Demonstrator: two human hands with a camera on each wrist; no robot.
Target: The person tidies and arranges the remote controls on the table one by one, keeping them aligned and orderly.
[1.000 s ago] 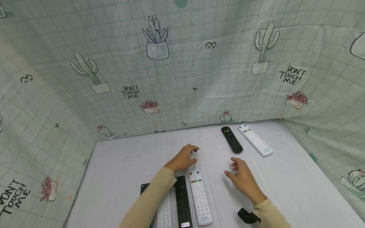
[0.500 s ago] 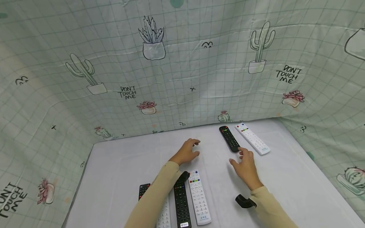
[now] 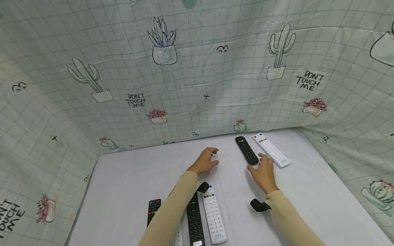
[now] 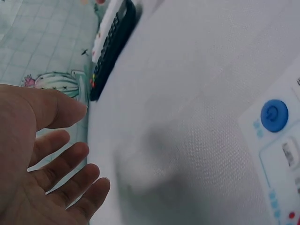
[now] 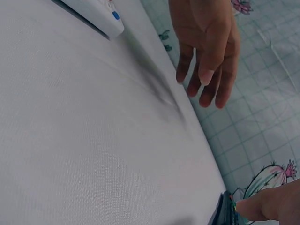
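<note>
My left hand hovers over the middle of the white table with loosely bent fingers and nothing in its grasp; the left wrist view shows its spread fingers. My right hand is at the near end of a black remote control, its thumb and fingers apart on either side of that end. In the right wrist view, the thumb overlaps the black remote. Just right of it lies a white remote control, angled the same way.
Beneath the left forearm, a white remote and a black remote lie side by side. Another black remote and a white one are partly covered by the sleeve. A patterned cloth rises behind the table.
My right hand has moved forward to the near end of the far black remote. The left hand has drifted slightly forward and right. The remotes stay in place.
</note>
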